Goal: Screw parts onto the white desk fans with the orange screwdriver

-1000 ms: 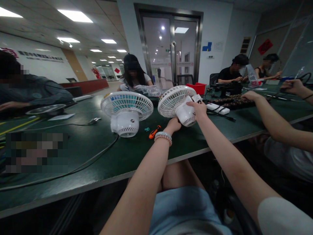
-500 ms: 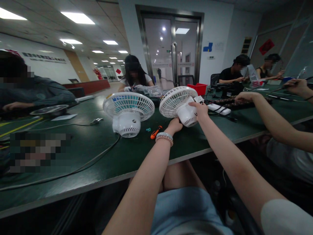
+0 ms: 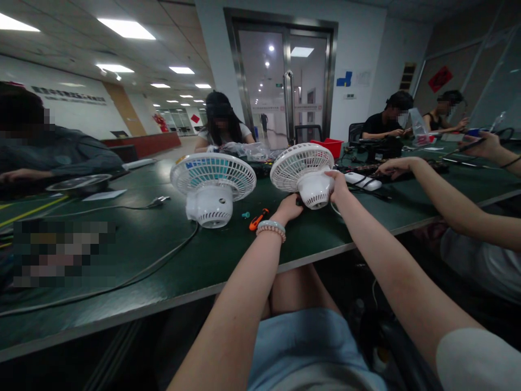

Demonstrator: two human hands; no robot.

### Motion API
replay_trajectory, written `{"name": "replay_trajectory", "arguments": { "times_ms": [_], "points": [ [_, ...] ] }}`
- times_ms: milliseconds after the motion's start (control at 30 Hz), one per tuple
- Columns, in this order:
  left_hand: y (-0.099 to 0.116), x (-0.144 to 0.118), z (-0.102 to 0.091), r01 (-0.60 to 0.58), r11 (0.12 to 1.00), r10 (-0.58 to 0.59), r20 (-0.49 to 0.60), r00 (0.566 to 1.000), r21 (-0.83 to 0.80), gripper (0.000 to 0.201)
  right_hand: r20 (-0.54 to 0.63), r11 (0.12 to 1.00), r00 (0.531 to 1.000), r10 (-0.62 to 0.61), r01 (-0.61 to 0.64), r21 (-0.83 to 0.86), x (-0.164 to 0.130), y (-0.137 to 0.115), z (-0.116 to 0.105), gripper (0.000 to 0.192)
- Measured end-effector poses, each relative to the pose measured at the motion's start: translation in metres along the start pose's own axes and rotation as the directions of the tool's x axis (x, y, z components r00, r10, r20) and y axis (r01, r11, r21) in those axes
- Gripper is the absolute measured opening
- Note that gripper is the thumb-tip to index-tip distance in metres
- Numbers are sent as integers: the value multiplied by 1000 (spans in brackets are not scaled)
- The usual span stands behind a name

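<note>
My right hand grips the white motor housing of a fan head from its right side. The fan's round slatted grille faces up and away from me. Low at the left of this housing, my left hand is closed, and a small dark bit shows at its fingertips; what it holds is mostly hidden. A second white fan stands on the green table to the left, grille up. Between the two lie an orange-and-black screwdriver and a small teal piece.
A grey cord runs from the second fan along the table. A plug lies behind it. At the back is a red bin. On the right, a neighbour's hand reaches over dark parts beside a white object.
The held fan head has turned and shifted slightly right, its grille now more level. My right hand has slid lower along the housing's right side. My left hand stays nearly in place.
</note>
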State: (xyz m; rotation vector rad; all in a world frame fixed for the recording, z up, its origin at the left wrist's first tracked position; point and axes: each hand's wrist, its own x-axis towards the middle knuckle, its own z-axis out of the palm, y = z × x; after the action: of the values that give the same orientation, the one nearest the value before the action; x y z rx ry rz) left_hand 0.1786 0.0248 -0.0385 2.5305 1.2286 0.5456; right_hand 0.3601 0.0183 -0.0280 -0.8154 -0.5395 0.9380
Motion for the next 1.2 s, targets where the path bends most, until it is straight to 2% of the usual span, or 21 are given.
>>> {"name": "replay_trajectory", "arguments": {
  "times_ms": [100, 267, 667, 1067, 1200],
  "points": [
    [-2, 1, 1, -3, 1000, 3, 5, 1000, -2, 40, -7, 980, 986, 168, -166, 108, -1, -3, -2, 27],
    [-2, 0, -1, -19, 1000, 19, -1, 1000, 23, 36, 32, 951, 959, 280, -282, 127, 1, -3, -5, 28],
    [-2, -5, -8, 41, 995, -38, -34, 999, 88, 25, 108, 933, 936, 336, -346, 95, -2, 3, -5, 26],
    [-7, -13, -12, 60, 995, -55, -70, 996, 80, 29, 190, 882, 874, 447, -466, 70, -10, 5, -2, 26],
    [-6, -17, -12, 53, 996, -48, -77, 996, 65, 29, 202, 900, 883, 424, -436, 21, -13, 5, 0, 25]
  ]
}}
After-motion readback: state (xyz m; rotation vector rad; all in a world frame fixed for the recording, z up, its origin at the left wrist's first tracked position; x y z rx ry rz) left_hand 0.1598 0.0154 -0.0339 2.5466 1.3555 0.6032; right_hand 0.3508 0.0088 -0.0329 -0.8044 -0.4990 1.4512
